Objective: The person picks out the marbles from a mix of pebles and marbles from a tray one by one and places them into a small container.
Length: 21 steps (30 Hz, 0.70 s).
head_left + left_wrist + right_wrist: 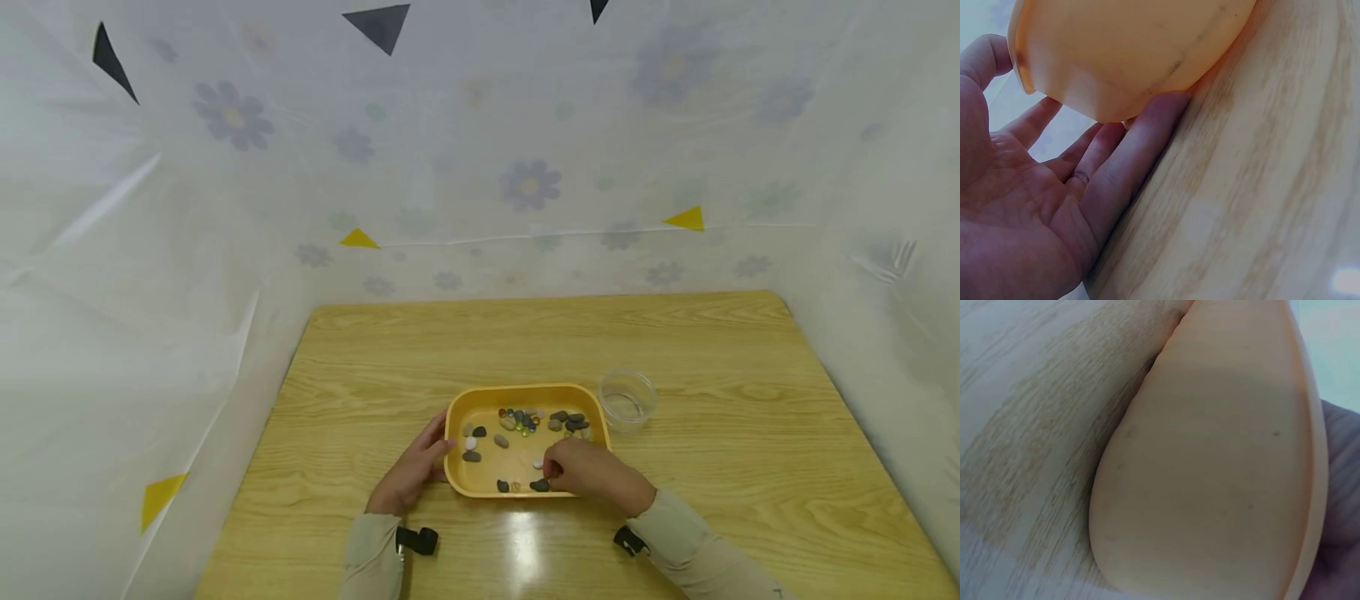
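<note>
A yellow tray (480, 483) on the table holds pebbles and glass beads. My left hand (410, 471) holds its left end; in the left wrist view the thumb hooks on the rim and the other fingers lie against the outer wall. My right hand (588, 473) reaches over the front right rim, fingers curled down inside. Beside those fingertips lie a white pebble (538, 464) and a dark pebble (540, 485); whether they pinch anything is hidden. In the right wrist view the tray's outer wall (1210, 456) covers most of that hand.
Colourful glass beads (525, 430) sit at the tray's back middle, and dark pebbles (576, 424) at its back right. A white pebble (471, 443) lies among others on the left. A clear round container (627, 402) stands behind the tray's right corner. Pale sheeting (465, 167) surrounds the wooden table (375, 350).
</note>
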Tool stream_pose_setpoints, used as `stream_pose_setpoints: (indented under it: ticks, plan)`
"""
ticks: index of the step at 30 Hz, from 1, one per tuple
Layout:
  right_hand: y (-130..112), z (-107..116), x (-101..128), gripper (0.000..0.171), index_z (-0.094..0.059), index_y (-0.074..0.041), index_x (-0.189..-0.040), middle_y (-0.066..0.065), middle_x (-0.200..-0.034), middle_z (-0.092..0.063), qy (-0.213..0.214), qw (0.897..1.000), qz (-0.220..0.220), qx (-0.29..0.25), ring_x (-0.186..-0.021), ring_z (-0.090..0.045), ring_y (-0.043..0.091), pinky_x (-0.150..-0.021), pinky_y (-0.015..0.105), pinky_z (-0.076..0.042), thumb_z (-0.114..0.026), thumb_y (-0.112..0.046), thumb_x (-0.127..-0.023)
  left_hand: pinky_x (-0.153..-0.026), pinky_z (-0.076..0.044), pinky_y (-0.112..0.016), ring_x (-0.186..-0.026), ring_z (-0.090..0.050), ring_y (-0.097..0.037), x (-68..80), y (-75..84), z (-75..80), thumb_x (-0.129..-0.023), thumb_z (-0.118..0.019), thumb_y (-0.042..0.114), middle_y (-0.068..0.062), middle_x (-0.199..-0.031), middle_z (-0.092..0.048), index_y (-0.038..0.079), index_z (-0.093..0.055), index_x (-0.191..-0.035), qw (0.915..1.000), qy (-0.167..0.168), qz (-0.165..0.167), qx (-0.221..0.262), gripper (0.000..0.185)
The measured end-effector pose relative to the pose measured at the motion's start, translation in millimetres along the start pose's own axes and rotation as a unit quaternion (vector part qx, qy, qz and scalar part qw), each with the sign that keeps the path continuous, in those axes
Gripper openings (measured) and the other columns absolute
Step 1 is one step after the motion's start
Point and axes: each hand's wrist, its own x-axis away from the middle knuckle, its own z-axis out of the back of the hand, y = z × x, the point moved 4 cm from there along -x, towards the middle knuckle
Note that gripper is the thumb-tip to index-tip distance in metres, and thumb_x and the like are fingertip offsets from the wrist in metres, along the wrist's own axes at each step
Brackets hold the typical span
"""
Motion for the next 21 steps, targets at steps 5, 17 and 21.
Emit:
stream_pose_setpoints:
  ticks: [5, 17, 21]
  plan:
    - [3.3, -1.4, -1.7, 0.008, -0.065, -0.013, -0.077, -0.012, -0.069, -0.053, 0.006, 1.000, -0.008, -0.002, -0.057, -0.045, 0.005, -0.052, 0.022, -0.041, -0.067, -0.008, -0.082, -0.071, -0.055, -0.048, -0.105, -0.056, -0.036, -0.6, -0.1, -0.1, -0.099, -0.047, 0.021, -0.008, -0.152, -0.019, 0.031, -0.026, -0.147, 0.9999, -0.008, 0.001, 0.008, 0.053]
    - [8.8, -2.0, -2.7, 0.005, -0.066, -0.012, -0.079, -0.012, -0.068, -0.053, 0.044, 0.999, -0.004, -0.015, -0.057, -0.044, 0.003, -0.051, 0.020, -0.041, -0.066, -0.007, -0.080, -0.072, -0.055, -0.048, -0.105, -0.056, -0.035, 1.0, 0.6, 0.0, -0.098, -0.048, 0.021, -0.008, -0.152, -0.017, 0.030, -0.026, -0.147, 0.9999, -0.007, 0.002, 0.014, 0.054]
    - [7.9, 1.3, -0.8, 0.007, -0.068, -0.009, -0.082, -0.011, -0.070, -0.055, 0.054, 0.998, 0.001, -0.027, -0.058, -0.045, 0.004, -0.052, 0.020, -0.043, -0.063, -0.004, -0.079, -0.071, -0.055, -0.048, -0.105, -0.056, -0.036, 1.3, 1.6, -0.7, -0.098, -0.048, 0.022, -0.008, -0.152, -0.017, 0.030, -0.026, -0.147, 0.9999, -0.010, -0.002, 0.013, 0.055]
